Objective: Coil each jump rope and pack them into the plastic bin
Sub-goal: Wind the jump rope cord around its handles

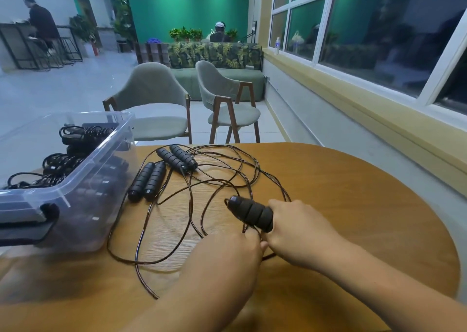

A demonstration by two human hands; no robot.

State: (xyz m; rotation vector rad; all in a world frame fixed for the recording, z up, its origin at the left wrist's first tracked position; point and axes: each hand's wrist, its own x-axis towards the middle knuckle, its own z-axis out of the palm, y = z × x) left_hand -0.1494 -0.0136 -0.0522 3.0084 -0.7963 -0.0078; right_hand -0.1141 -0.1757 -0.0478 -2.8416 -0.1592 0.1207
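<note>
A clear plastic bin (75, 180) stands on the left end of the round wooden table (353, 205), its near end fitted with a dark latch handle (38, 224); several coiled jump ropes (63, 160) with black handles lie inside it. Just right of the bin, a pair of black foam handles (147, 181) lies side by side on the table, and a second pair (178, 158) lies just beyond, angled the other way. Loose dark cords (202, 192) spread in overlapping loops from both pairs across the table centre toward the near edge. The left hand (227, 258) rests knuckles-up at the near side of the loops, its grip closed on cord at the fingertips. The right hand (300, 233), touching the left at the thumb, is closed around a third pair of foam handles (251, 213) held together, raised slightly and pointing left. Beyond the table stand two grey-green upholstered chairs (156, 104) with wooden legs.
</note>
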